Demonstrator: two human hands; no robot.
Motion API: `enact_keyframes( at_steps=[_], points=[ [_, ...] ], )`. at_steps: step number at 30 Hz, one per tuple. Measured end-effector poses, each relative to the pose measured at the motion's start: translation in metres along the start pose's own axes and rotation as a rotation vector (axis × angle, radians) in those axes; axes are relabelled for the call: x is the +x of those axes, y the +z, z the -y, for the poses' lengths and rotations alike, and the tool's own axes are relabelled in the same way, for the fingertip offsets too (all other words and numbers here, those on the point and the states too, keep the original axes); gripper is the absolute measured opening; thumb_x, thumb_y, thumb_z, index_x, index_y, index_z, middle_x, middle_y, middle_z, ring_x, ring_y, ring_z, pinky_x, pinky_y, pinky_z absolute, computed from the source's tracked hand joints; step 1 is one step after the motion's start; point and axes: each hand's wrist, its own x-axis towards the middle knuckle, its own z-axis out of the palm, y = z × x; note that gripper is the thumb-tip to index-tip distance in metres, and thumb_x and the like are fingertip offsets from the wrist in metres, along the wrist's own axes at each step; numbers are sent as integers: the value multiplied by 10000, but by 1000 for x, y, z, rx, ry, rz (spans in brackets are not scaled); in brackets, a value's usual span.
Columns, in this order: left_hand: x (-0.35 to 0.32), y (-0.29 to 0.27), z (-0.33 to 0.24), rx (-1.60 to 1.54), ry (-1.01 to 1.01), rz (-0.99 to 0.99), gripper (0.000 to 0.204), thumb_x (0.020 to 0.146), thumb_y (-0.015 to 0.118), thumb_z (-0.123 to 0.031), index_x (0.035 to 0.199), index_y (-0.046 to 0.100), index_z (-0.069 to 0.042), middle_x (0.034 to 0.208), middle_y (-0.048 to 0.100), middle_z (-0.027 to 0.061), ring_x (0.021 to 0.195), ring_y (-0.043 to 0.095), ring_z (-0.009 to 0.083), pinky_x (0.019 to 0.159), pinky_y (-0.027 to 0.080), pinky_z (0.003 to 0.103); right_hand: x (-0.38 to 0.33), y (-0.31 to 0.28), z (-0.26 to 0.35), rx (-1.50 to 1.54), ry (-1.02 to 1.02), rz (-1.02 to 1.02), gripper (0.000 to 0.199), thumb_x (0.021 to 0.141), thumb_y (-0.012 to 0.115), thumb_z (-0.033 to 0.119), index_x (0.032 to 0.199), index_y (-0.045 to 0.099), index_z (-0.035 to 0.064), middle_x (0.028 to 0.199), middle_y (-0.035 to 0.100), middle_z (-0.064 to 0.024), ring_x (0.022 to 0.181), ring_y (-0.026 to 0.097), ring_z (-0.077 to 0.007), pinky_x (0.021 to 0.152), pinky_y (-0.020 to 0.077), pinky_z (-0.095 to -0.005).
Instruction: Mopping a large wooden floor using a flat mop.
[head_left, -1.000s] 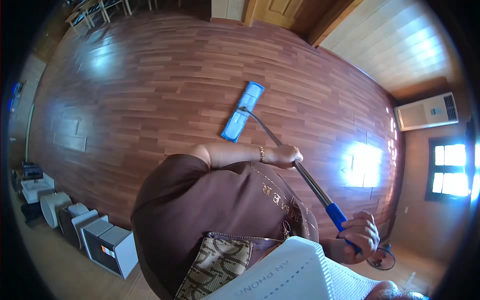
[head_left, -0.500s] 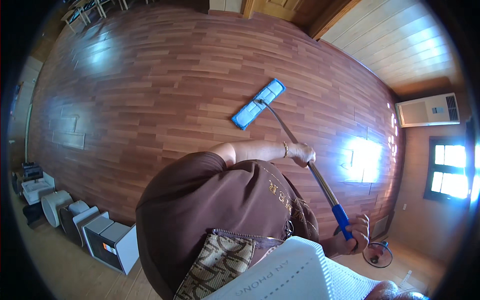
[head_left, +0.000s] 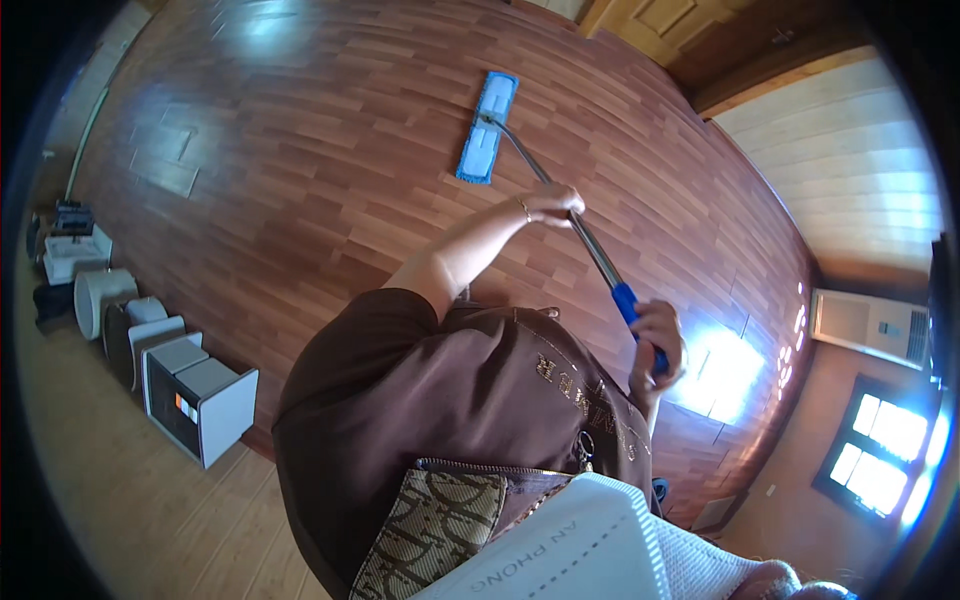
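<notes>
A flat mop [head_left: 540, 172] reaches out ahead of me, its metal pole slanting from near my right side up to a blue and white pad on the wooden floor [head_left: 330, 170]. Partway along the pole, my left hand [head_left: 553, 204] is wrapped round the metal, a gold bracelet on its wrist. Lower down, my right hand [head_left: 660, 345] grips the blue handle at the pole's end. The pad lies flat, its long side pointing nearly away from me. Its connector sits near the pad's middle.
At the left stand a grey and white cabinet [head_left: 200, 400], a white round drum-like thing [head_left: 103, 303] and a white basin-like box [head_left: 76, 255]. A wooden door [head_left: 665, 25] is at the far right. A white air-conditioner-like unit [head_left: 870, 325] and a window [head_left: 875, 445] are on the right.
Both hands have moved forward and left with the mop. The pad has slid farther away and turned more lengthwise. My view has rotated, so the room appears tilted.
</notes>
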Motion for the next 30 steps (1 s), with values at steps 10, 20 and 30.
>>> enact_keyframes(
  at_steps=[10, 20, 30],
  points=[
    [-161, -79, 50, 296, -400, -228, 220, 676, 630, -96, 629, 417, -60, 630, 474, 144, 629, 501, 338, 560, 365, 406, 39, 85, -37, -78, -8, 466, 215, 721, 736, 107, 890, 604, 107, 1046, 648, -84, 1051, 582, -290, 877, 413, -423],
    [-306, -134, -28, 396, -861, -362, 301, 670, 688, -124, 627, 395, -68, 589, 463, 126, 567, 461, 309, 523, 343, 392, 48, 165, -26, 124, -109, 806, 149, 789, 698, 158, 901, 608, 118, 1109, 648, -23, 1127, 561, -267, 956, 384, -435],
    [-385, -105, -133, 583, -1172, -746, 352, 643, 780, -139, 625, 434, -79, 627, 527, 80, 615, 514, 296, 578, 398, 395, 42, 200, -5, 368, -128, 1135, 108, 833, 654, 134, 933, 618, 113, 1211, 611, -71, 1165, 540, -271, 973, 398, -417]
  ],
)
